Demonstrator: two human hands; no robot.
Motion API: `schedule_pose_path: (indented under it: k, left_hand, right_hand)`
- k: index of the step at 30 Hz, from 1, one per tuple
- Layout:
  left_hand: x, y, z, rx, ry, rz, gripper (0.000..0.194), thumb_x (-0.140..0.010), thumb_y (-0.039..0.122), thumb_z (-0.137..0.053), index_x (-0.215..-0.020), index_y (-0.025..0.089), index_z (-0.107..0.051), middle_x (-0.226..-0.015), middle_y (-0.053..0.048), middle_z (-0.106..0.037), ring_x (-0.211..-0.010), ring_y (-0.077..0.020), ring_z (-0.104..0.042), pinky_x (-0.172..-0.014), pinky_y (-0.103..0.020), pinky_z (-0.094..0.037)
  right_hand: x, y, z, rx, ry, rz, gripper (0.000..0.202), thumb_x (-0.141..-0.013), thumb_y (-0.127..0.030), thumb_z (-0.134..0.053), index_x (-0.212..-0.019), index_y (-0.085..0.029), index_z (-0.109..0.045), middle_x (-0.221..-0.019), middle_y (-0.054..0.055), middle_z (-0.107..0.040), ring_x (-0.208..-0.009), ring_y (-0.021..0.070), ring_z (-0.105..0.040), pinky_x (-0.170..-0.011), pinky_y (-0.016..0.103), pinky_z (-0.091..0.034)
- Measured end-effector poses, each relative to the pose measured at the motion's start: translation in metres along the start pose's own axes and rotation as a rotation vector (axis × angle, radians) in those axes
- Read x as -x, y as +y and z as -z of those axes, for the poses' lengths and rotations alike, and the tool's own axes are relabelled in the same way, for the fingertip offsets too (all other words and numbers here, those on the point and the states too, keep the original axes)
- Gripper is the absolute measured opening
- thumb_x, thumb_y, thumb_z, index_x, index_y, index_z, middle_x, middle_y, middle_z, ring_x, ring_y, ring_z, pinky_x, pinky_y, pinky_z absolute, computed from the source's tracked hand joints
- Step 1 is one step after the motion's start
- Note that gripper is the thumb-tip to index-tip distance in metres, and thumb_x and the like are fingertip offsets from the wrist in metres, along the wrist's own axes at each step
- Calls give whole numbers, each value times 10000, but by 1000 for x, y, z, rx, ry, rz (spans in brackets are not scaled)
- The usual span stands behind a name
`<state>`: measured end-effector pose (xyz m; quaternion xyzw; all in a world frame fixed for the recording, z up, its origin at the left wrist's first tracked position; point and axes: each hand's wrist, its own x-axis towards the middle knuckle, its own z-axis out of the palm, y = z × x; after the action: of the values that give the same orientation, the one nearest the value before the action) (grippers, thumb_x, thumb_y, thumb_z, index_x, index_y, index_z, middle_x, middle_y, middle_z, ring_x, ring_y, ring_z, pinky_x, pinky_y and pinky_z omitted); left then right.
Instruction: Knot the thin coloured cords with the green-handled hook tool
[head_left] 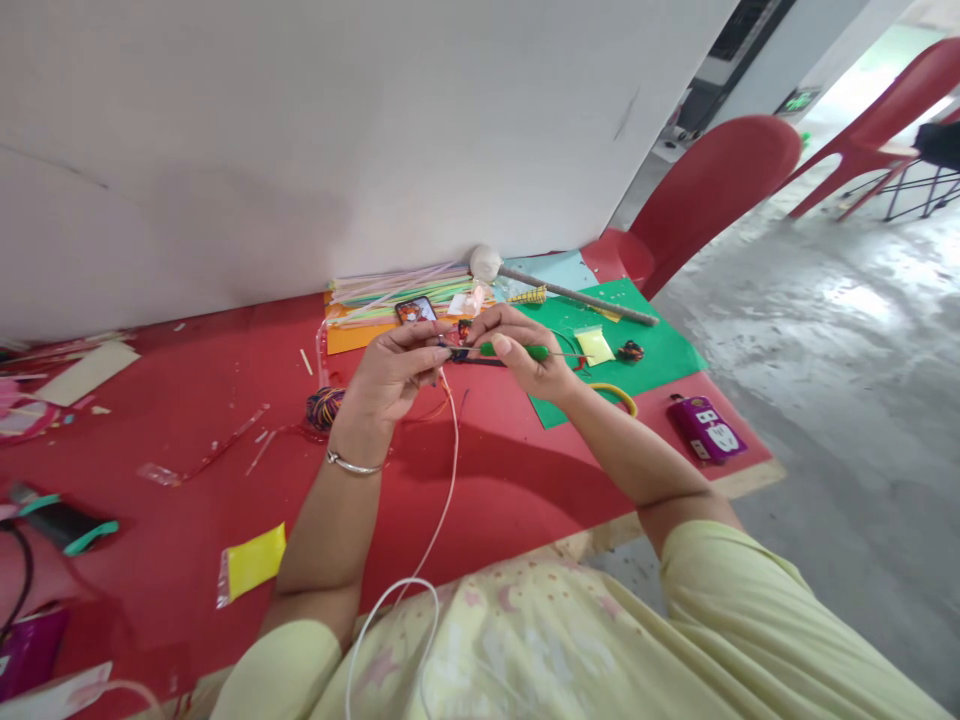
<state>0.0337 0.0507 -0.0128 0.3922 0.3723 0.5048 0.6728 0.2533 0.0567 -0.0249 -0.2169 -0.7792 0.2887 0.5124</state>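
Observation:
My right hand (534, 365) is closed around a crochet hook with a green grip (538, 352), its thin metal shaft pointing left toward my other hand. My left hand (390, 372) pinches a small piece of dark multicoloured yarn (456, 353) at the hook's tip; its exact shape is too small to make out. Left of that wrist, on the red tabletop (225, 400), lies a ball of dark variegated yarn (324, 408). A white cable (452, 450) runs from beneath my hands down to my lap. Just beyond my fingers lies a phone (416, 310) with a lit screen.
Behind the phone lie pale pipe cleaners (375, 288) and a white ball (485, 263) on a grey stick. Green card (660, 345) carries a pale yellow packet (595, 345). A purple box (706, 428) sits near the right edge; another yellow packet (256, 562) and black-and-teal pliers (67, 522) lie left.

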Motion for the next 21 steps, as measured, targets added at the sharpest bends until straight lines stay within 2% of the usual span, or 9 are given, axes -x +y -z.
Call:
schedule_pose_path:
  k: [4,10,21]
  left_hand:
    - [0,0,-1,-32,2,-32,352,-532,131,-928,-874,201,-876,-680,-9,-715,-518,-62,-532,-461,-182,-368]
    - [1,-1,-2,-47,11,-53,356,-514,121,-918,-858,204,-875,-708,-20,-733,-525,-70,-528,-451,-196,-344]
    - [2,2,3,-73,-28,46,369,-527,170,-899,-895,187,-876,-741,-36,-759,-543,-83,-541,-486,-214,-379]
  right_hand:
    - [0,-1,0,-14,-3,-4,380,-1107,-393,-500,-956,-216,-801,-1061,66,-701,-1039,188,-688,-978,375,-548]
    - [0,-2,2,9,11,-25,415,-1108,-421,-489,-940,-210,-805,-1059,74,-702,-1039,193,-688,-958,376,-557]
    - [-3,-3,10,35,-62,84,342,-1090,-392,-547,-963,-186,-787,-1069,88,-719,-1012,186,-703,-934,353,-576]
